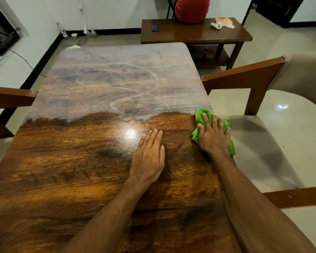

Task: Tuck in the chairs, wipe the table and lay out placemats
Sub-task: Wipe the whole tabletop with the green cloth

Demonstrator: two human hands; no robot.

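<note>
right hand [212,136]: lying palm-down on the green cloth [202,116], not clenching and not pinching it.
right fingers [207,121]: lying straight and spread, pressing the cloth flat onto the table [80,161].
green cloth: sitting bunched under the right palm at the table's right edge, sticking out past the fingertips and out from the little-finger side, over the edge.
left hand [150,152]: lying released, holding nothing.
left fingers [151,137]: lying straight and close together, resting flat on bare tabletop, just left of the right thumb and not touching the cloth.
table surface: showing glossy brown under and behind both sets of fingers. A grey film with swirl streaks is starting just beyond the fingertips. A lamp glare is sitting just left of the left fingertips.
right chair [244,77]: armrest is running beyond and right of the right fingertips. The seat cushion is lying just right of the cloth, beside the table edge.
left chair [9,97]: arm is meeting the table's left edge, well apart from the left fingers.
side table [190,35]: standing past the table's far end, well beyond the fingertips, carrying a phone [155,27] and an orange paper [224,21].
person in red [192,10]: sitting behind the side table.
in the way: nothing is lying between the fingers and the grey film.
</note>
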